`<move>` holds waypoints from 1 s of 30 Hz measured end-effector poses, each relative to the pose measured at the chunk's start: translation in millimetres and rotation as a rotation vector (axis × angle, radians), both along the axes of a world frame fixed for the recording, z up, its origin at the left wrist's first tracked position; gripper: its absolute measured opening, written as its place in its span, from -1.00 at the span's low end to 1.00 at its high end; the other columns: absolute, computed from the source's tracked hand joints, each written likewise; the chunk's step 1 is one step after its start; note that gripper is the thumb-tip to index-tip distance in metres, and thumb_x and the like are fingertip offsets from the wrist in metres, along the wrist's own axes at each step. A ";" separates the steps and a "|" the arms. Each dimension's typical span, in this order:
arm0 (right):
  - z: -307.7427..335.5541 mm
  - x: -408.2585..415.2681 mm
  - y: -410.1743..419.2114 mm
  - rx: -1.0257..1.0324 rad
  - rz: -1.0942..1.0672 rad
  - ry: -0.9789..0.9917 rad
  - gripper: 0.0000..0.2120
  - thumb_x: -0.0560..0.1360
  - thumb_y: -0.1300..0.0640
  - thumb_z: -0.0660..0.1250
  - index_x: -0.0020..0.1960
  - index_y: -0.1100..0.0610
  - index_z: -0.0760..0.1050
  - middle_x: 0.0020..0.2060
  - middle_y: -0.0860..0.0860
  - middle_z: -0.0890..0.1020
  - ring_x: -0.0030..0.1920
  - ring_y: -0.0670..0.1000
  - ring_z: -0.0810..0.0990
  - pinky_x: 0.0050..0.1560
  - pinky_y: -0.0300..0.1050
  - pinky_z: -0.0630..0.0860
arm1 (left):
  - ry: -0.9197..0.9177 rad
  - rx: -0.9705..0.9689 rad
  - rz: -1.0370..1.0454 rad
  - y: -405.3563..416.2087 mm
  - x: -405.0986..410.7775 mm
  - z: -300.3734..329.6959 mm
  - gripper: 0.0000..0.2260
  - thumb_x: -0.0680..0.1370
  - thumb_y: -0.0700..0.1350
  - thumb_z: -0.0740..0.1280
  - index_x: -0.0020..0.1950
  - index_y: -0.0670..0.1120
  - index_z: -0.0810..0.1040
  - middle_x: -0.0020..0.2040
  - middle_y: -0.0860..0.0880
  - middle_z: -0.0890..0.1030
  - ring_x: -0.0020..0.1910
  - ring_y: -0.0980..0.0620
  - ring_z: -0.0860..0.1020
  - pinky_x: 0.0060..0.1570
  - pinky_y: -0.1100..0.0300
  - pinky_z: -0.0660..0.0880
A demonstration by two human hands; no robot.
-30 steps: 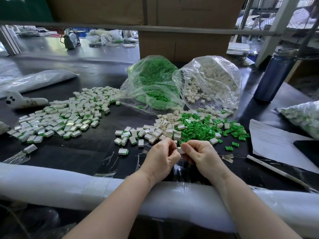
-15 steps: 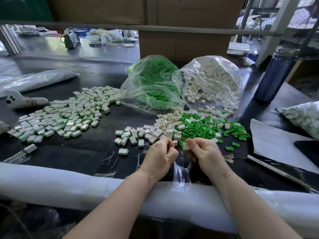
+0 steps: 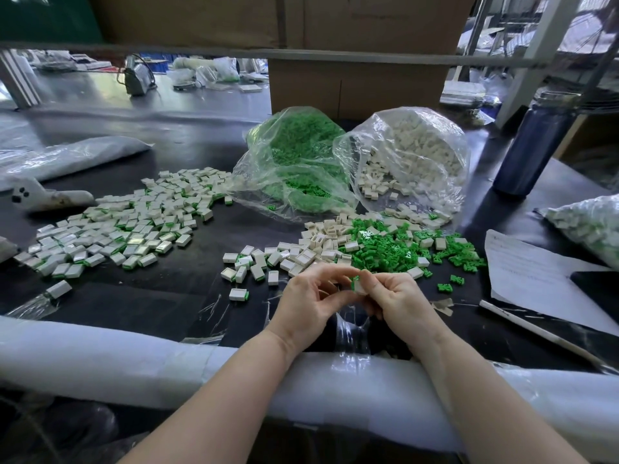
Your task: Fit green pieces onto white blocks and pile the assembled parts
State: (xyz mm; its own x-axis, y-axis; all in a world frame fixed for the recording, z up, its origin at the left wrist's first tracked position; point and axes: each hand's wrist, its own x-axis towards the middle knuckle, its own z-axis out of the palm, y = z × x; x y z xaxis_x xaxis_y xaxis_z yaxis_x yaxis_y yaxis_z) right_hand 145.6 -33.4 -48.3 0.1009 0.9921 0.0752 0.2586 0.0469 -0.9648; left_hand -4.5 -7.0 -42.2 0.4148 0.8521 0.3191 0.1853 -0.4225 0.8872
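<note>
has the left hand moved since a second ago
Yes. The left hand has shifted slightly away, toward the loose white blocks, and its fingers have opened.

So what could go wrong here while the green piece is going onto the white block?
1. The right hand pinches the part by its fingertips above the table; if that grip slips, it may drop among the loose green pieces and get mixed in.
2. Clear plastic film lies under the hands and could snag.
3. The left hand hides part of the fit, so a half-seated piece may pass unnoticed.
</note>
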 end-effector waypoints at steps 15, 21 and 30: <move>-4.3 10.9 2.7 0.036 -0.517 -0.568 -0.80 0.50 0.23 0.31 0.11 0.12 0.55 0.02 0.02 0.55 0.11 0.09 0.45 0.13 -0.13 0.31 | 0.390 0.114 0.139 1.0 2.3 -4.2 -0.86 0.46 -0.01 0.40 -0.11 -0.07 0.63 -0.23 0.19 0.44 -0.15 0.21 0.40 -0.14 0.55 0.27; -1.4 8.7 0.5 -0.105 -0.505 -0.697 -0.71 0.50 0.04 0.33 0.22 0.00 0.51 0.19 0.02 0.49 0.21 0.10 0.36 0.21 -0.01 0.25 | 0.441 0.197 0.301 4.4 2.1 -8.3 -0.76 0.52 -0.14 0.34 0.19 -0.07 0.52 0.05 0.03 0.44 0.16 0.06 0.35 0.18 0.40 0.19; -1.4 5.1 1.3 -0.089 -0.424 -0.765 -0.87 0.49 0.04 0.36 0.01 0.02 0.58 0.06 -0.01 0.50 0.20 0.05 0.37 0.13 -0.06 0.22 | 0.505 0.214 0.257 4.3 3.7 -10.5 -0.78 0.53 -0.11 0.32 0.16 -0.05 0.54 0.06 0.05 0.39 0.19 0.09 0.31 0.24 0.36 0.17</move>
